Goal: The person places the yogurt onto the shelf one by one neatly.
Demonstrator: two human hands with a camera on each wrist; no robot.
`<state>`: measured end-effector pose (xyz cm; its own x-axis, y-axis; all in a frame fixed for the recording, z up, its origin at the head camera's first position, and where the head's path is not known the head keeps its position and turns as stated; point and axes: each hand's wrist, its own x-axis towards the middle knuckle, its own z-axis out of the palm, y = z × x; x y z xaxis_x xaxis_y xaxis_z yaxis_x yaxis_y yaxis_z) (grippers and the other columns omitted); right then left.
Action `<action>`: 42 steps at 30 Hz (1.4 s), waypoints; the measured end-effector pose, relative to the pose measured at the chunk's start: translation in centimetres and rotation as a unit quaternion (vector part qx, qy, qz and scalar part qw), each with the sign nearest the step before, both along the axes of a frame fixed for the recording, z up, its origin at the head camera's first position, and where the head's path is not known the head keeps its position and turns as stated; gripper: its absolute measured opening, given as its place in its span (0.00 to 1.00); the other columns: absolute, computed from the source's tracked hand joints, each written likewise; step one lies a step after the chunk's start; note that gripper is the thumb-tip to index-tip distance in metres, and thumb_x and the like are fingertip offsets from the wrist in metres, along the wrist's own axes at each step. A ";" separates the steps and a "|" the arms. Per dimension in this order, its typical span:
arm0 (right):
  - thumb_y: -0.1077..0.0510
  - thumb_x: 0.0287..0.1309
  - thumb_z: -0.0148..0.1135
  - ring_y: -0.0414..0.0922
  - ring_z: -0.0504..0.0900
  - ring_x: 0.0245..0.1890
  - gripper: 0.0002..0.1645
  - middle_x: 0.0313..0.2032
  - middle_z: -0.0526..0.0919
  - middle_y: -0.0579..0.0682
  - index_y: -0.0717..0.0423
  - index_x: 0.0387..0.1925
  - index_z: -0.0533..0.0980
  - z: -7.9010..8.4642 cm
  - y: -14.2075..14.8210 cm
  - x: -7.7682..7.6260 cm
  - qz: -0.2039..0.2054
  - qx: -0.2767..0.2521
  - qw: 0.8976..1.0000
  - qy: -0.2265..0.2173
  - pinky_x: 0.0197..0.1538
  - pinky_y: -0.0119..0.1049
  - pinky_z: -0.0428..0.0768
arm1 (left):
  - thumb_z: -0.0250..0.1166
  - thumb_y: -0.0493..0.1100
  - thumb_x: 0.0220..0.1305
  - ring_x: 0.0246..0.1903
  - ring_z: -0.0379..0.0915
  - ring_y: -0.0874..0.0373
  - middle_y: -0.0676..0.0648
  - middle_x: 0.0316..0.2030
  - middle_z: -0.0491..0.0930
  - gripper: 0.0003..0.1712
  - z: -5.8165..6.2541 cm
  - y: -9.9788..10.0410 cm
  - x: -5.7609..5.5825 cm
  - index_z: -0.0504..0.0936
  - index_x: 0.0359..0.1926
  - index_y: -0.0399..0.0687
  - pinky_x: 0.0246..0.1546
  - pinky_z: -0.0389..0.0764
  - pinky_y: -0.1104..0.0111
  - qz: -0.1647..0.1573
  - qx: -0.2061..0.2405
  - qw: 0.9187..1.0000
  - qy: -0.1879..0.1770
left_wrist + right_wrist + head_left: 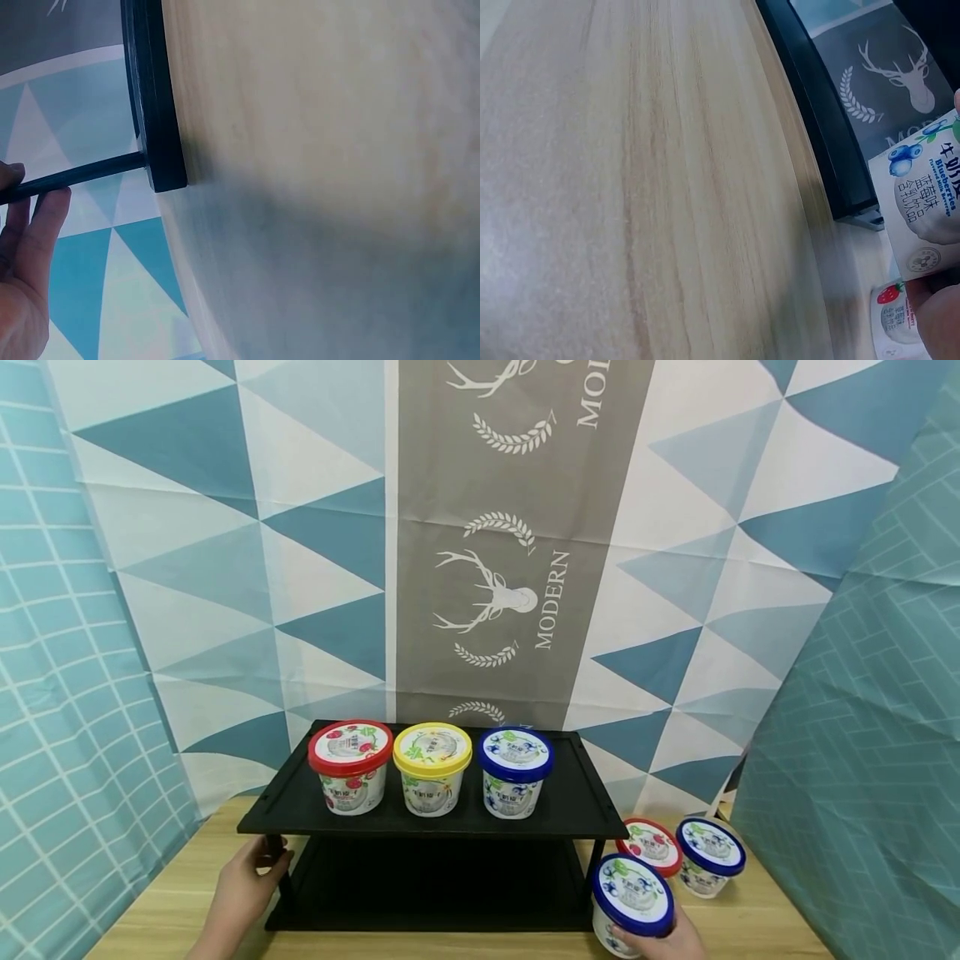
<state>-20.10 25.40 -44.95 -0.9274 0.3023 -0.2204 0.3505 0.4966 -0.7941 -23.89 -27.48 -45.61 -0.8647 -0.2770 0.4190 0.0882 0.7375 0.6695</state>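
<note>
A black two-level shelf (442, 825) stands on the wooden table. My left hand (243, 887) pinches its left post (82, 174) between thumb and fingers. In my right hand (673, 938) is a blue-lidded blueberry tub (633, 896), held upright by the shelf's front right corner. The right wrist view shows its blueberry label (922, 191), with the thumb at its lower edge. Along the top level sit a red-lidded tub (350, 766), a yellow-lidded tub (432, 768) and another blue-lidded tub (516, 772).
Right of the shelf, a red-lidded strawberry tub (651, 846) and another blue-lidded tub (710, 856) stand on the table (757, 931). The strawberry tub is partly hidden behind the held one. A patterned cloth (330, 568) with deer prints hangs behind the shelf.
</note>
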 end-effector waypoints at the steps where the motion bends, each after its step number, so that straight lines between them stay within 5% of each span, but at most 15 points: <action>1: 0.32 0.18 0.72 0.68 0.66 0.49 0.73 0.52 0.63 0.74 0.70 0.60 0.48 0.1 -0.1 0.0 0.000 0.003 1.000 0.003 0.43 0.58 0.74 | 0.60 0.36 0.54 0.34 0.76 0.44 0.40 0.34 0.76 0.09 0.0 0.0 0.0 0.73 0.38 0.38 0.30 0.80 0.61 0.000 0.000 1.000 0.002; 25: 0.35 0.21 0.73 0.62 0.72 0.45 0.67 0.51 0.68 0.70 0.67 0.59 0.54 0.3 -2.6 0.0 0.034 0.001 0.999 0.029 0.41 0.55 0.76 | 0.60 0.35 0.54 0.33 0.77 0.45 0.41 0.33 0.76 0.09 -0.1 -0.1 -0.2 0.73 0.37 0.38 0.28 0.80 0.63 -0.003 -0.006 1.000 0.011; 42: 0.35 0.20 0.73 0.64 0.70 0.49 0.70 0.54 0.66 0.69 0.66 0.62 0.51 0.1 -4.7 -0.1 0.047 -0.012 0.998 0.047 0.44 0.54 0.75 | 0.59 0.37 0.56 0.36 0.76 0.44 0.38 0.36 0.76 0.11 -0.1 -0.2 -0.1 0.73 0.40 0.37 0.31 0.80 0.61 -0.004 0.009 1.000 -0.021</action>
